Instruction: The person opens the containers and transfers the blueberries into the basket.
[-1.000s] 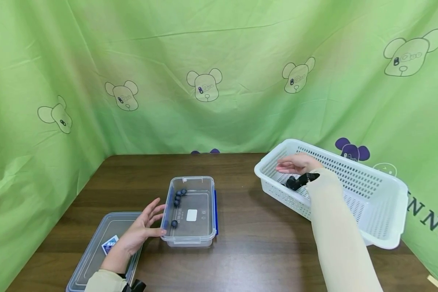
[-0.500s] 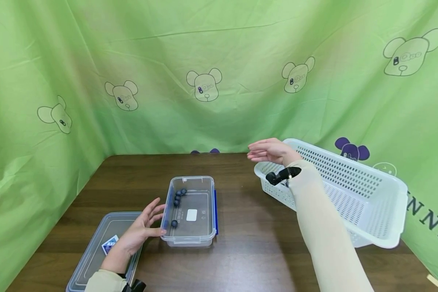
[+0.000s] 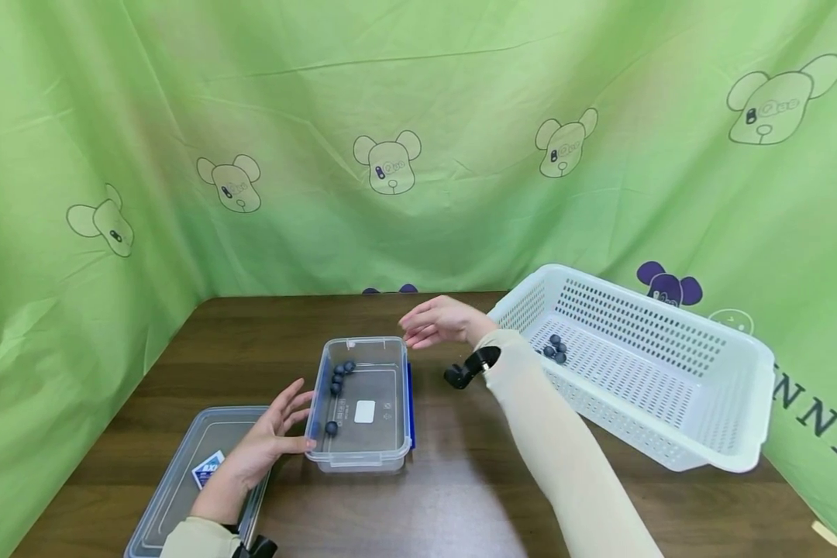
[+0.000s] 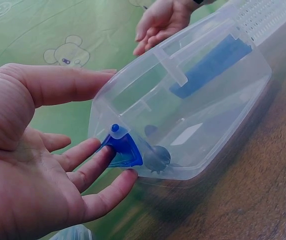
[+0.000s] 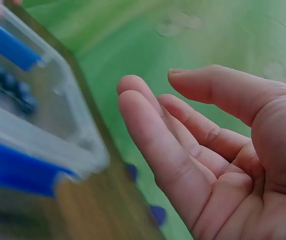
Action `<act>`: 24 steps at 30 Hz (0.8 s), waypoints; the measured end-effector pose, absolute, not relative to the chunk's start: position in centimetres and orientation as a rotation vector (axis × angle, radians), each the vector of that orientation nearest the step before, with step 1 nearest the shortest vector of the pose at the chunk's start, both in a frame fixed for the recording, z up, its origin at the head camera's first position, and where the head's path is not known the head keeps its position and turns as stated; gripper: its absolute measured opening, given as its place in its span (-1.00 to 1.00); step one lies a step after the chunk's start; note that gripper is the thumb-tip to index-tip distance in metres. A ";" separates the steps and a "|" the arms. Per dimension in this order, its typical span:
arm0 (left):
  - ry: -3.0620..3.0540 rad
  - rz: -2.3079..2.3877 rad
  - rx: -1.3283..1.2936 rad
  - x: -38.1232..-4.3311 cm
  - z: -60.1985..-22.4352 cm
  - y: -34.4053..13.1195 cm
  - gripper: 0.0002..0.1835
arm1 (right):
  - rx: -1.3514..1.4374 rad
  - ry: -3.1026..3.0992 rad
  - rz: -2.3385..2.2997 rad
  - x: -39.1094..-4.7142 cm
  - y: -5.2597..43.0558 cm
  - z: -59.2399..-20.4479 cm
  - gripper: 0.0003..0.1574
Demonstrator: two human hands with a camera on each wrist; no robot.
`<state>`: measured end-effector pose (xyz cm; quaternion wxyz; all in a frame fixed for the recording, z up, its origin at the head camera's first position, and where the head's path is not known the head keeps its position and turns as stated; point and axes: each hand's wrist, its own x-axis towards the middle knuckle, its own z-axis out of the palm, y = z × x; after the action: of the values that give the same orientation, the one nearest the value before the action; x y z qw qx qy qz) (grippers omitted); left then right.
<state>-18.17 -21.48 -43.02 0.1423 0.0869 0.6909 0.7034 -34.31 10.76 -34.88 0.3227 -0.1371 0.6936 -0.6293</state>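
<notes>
My left hand point(image 3: 261, 446) rests against the left side of a clear plastic food container point(image 3: 363, 461), which has no lid on it. In the left wrist view its thumb lies at the container's rim and its fairly straight fingers touch a blue latch point(image 4: 125, 150). Several blueberries point(image 3: 337, 380) lie inside along the container's left wall. My right hand point(image 3: 446, 319) hovers just beyond the container's far right corner. Thumb and fingers are apart in the right wrist view, with nothing visible between them. More blueberries point(image 3: 556, 349) sit in a white perforated basket point(image 3: 642, 310).
A clear lid-like plastic piece point(image 3: 181, 465) with a blue and white label lies at the left, under the left forearm. Wooden tabletop point(image 3: 460, 442) shows between container and basket. A green printed curtain point(image 3: 418, 225) hangs right behind the table.
My right hand has come out of the basket and moved left to the container, uncovering the blueberries in the basket. The left hand and container stay in place.
</notes>
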 end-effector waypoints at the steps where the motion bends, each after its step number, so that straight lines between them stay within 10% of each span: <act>1: 1.994 2.031 0.249 -18.2 -43.0 -21.5 0.12 | -0.361 1.812 -1.635 -34.1 9.9 -35.1 -0.52; 16: 1.995 2.032 0.232 -18.1 -43.1 -21.5 0.10 | -0.422 1.733 -1.423 -31.1 1.3 -37.9 -0.56; 24: 1.997 2.028 0.224 -18.1 -42.9 -21.4 0.10 | -0.366 1.740 -1.340 -30.3 -0.7 -40.0 -0.91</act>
<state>-18.12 -21.42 -42.92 0.1429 0.0778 0.6923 0.7030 -30.29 -0.70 -39.97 0.4418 -0.1473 0.7010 -0.5401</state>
